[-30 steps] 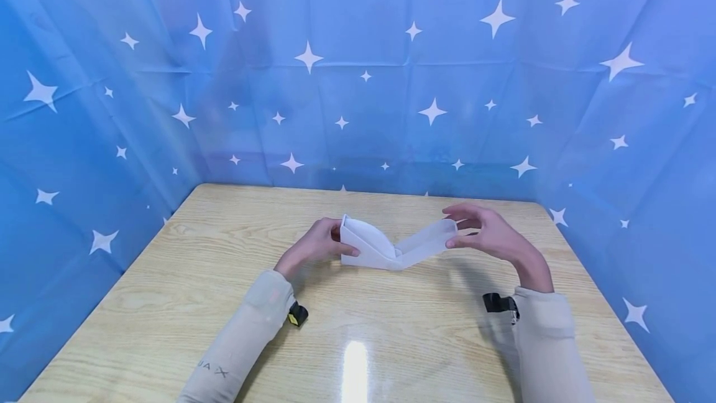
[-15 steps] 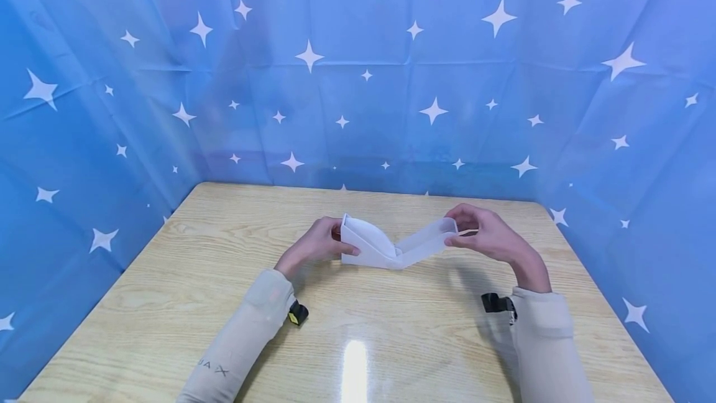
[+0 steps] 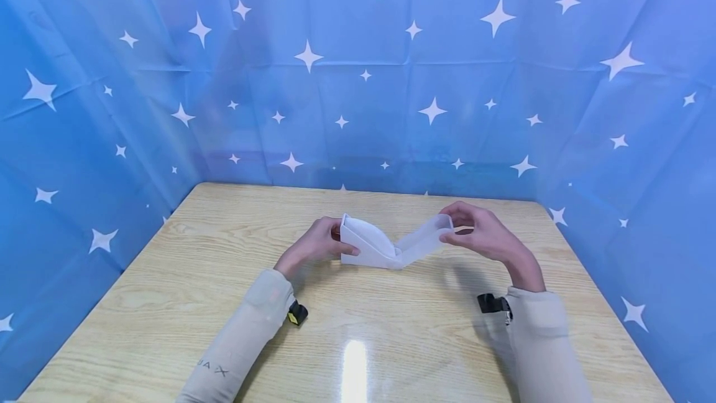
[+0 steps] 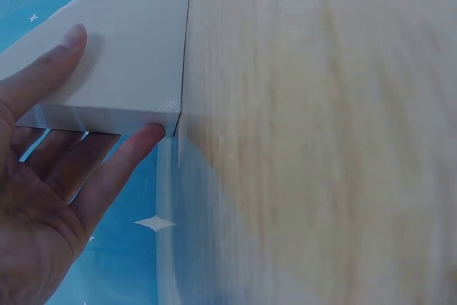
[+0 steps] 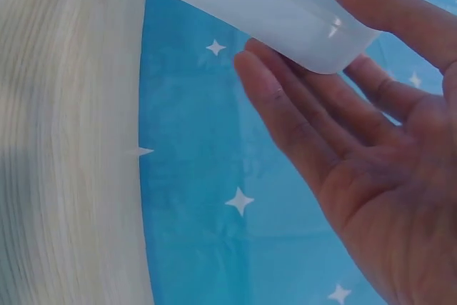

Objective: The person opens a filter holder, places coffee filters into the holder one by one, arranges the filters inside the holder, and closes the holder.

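A white box [image 3: 363,250] with a slanted, curved opening stands on the table, and a translucent lid [image 3: 422,244] slopes up from its right end. My left hand [image 3: 320,242] grips the box's left end. In the left wrist view the thumb lies on the broad face of the box [image 4: 125,41], and fingers touch its narrow end. My right hand [image 3: 488,236] holds the raised outer end of the lid between thumb and fingers. Seen from the right wrist, the thumb is on one side of the lid [image 5: 285,16], with fingers beneath and behind it.
The light wood table [image 3: 240,216] runs out on both sides of the hands. A blue curtain [image 3: 369,111] with white stars rises behind it and along both sides. Light glares off the tabletop [image 3: 355,369] in front.
My right hand has shifted slightly left, and the lid's outer end has come left and up a little with it. The left hand and the box keep their place.
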A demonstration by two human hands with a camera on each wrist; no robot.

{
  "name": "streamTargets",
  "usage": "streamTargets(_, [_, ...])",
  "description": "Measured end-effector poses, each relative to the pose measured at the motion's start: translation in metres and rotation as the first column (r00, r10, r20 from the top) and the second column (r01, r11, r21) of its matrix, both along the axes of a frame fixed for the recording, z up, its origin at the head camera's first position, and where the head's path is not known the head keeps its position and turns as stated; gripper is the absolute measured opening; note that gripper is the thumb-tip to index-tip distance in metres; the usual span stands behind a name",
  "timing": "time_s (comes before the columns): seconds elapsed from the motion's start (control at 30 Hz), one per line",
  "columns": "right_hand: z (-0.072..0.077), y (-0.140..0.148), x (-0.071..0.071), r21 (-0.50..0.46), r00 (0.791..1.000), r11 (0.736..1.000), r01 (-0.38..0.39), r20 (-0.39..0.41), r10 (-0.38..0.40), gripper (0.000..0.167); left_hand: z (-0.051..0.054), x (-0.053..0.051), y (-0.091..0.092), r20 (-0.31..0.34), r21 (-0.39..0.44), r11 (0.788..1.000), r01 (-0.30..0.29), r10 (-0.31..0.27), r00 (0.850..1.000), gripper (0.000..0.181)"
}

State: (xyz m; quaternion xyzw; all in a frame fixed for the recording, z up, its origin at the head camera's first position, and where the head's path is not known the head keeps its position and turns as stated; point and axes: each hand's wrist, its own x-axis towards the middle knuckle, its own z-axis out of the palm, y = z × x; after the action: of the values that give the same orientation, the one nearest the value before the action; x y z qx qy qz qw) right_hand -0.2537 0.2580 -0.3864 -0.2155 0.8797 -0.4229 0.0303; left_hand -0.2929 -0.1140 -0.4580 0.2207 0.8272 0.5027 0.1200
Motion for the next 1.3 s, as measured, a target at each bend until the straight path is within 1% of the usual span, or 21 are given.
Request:
streamTargets(0.27, [-0.004,-0.005,-0.003,0.001,1.000,1.000,0.019,-0.021,-0.019,0.043,0.000,0.000,-0.001,-0.008,0.004,1.000,0.019,-0.019,1.000,0.039])
streamTargets(0.43, [-0.003,-0.008,-0.003,0.000,0.999,1.000,0.002,-0.036,-0.002,0.043,0.000,0.000,-0.001,-0.002,0.005,1.000,0.017,-0.017,1.000,0.039])
streamTargets(0.57, [-0.003,-0.010,-0.003,0.000,0.999,1.000,0.003,-0.042,-0.003,0.043,-0.001,-0.001,-0.001,-0.006,0.006,1.000,0.024,-0.024,1.000,0.039])
streamTargets(0.8, [-0.002,-0.016,-0.002,-0.027,0.998,0.999,-0.021,-0.056,0.020,0.047,-0.002,-0.003,-0.002,-0.013,-0.006,1.000,0.025,-0.025,1.000,0.039])
streamTargets(0.93, [-0.002,-0.019,-0.002,-0.039,0.998,0.999,-0.020,-0.055,0.017,0.046,-0.002,-0.003,-0.001,-0.007,-0.004,1.000,0.021,-0.021,1.000,0.040])
streamTargets(1.07, [-0.003,-0.022,-0.002,-0.070,0.999,0.997,-0.021,-0.044,0.018,0.048,-0.001,-0.002,-0.002,0.002,0.004,1.000,0.021,-0.021,1.000,0.041])
streamTargets(1.3, [-0.002,-0.026,-0.002,-0.104,1.000,0.995,-0.005,-0.016,0.003,0.050,-0.001,-0.001,-0.001,-0.001,0.000,1.000,0.017,-0.017,1.000,0.039])
